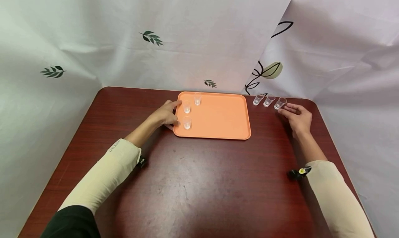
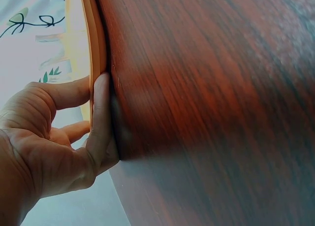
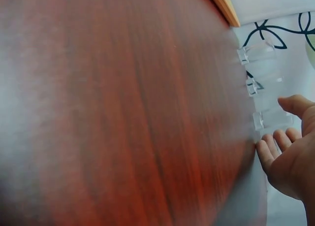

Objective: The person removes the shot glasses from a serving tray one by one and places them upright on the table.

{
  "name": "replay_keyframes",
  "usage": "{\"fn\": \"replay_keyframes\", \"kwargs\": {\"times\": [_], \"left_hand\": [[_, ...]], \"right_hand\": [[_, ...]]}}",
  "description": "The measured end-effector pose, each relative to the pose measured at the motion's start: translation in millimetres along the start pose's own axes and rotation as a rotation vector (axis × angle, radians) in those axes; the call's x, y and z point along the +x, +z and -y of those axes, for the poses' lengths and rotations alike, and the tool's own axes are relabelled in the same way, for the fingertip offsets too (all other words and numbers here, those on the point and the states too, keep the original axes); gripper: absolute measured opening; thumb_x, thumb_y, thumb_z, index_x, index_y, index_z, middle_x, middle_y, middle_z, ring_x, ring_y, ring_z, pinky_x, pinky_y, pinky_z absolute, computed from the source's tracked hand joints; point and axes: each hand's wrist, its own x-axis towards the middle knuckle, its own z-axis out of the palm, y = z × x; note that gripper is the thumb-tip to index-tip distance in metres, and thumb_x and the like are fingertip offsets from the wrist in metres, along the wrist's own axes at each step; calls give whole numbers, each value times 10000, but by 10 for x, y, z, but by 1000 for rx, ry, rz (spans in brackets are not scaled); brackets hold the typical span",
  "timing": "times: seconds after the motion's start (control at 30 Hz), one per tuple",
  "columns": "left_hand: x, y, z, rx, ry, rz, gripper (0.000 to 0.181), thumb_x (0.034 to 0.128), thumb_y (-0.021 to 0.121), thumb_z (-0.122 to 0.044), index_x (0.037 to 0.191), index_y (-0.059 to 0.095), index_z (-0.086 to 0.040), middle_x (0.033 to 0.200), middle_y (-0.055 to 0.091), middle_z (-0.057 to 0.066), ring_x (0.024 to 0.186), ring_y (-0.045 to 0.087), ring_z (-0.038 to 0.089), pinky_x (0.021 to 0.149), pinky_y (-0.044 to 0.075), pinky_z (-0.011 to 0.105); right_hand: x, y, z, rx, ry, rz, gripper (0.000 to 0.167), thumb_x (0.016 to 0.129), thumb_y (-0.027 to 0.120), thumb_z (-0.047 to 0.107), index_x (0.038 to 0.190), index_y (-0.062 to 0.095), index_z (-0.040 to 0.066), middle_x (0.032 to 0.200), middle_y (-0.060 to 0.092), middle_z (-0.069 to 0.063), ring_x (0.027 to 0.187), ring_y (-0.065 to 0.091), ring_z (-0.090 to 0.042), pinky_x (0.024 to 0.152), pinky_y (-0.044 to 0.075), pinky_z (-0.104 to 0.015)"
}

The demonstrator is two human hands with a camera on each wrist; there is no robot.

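An orange tray (image 1: pixel 218 118) lies at the back of the table. My left hand (image 1: pixel 167 114) grips its left edge; in the left wrist view fingers lie on both sides of the rim. On the tray's left part stand three small clear shot glasses, a back one (image 1: pixel 197 98), a middle one (image 1: pixel 187 107) and a front one (image 1: pixel 187 122). Three more shot glasses (image 1: pixel 269 100) stand in a row right of the tray. My right hand (image 1: pixel 299 118) is at the rightmost glass (image 3: pixel 259 120), thumb and fingers apart around it; whether they touch it is unclear.
The dark red-brown wooden table (image 1: pixel 193 182) has rounded back corners. White cloth (image 1: pixel 193 40) with leaf prints hangs close behind the tray and the glasses, and along both sides. Small black devices (image 1: pixel 297 174) sit at both wrists.
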Motion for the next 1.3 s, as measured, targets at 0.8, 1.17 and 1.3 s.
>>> {"fn": "replay_keyframes", "kwargs": {"times": [0.8, 1.17, 1.3], "left_hand": [[12, 2, 14, 7, 3, -3, 1103, 932, 776, 151, 1826, 232, -197, 1722, 263, 201, 922, 723, 318, 655, 745, 353], [24, 7, 23, 3, 6, -9, 1113, 925, 789, 152, 1825, 237, -201, 1721, 269, 195, 893, 727, 311, 646, 743, 352], [15, 3, 20, 4, 4, -8, 1117, 925, 798, 146, 1826, 235, -200, 1722, 268, 195, 901, 730, 315, 645, 743, 353]], "right_hand": [[-352, 256, -125, 12, -69, 105, 445, 883, 940, -21, 1295, 772, -10, 977, 847, 116, 883, 800, 39, 815, 660, -79], [-514, 567, -91, -7, -121, 206, 306, 916, 914, -5, 1182, 808, 102, 982, 848, 121, 923, 805, 33, 857, 664, -91], [-576, 666, -75, -12, -152, 248, 287, 916, 911, -10, 1154, 815, 119, 998, 857, 89, 935, 804, 21, 867, 668, -100]]}}
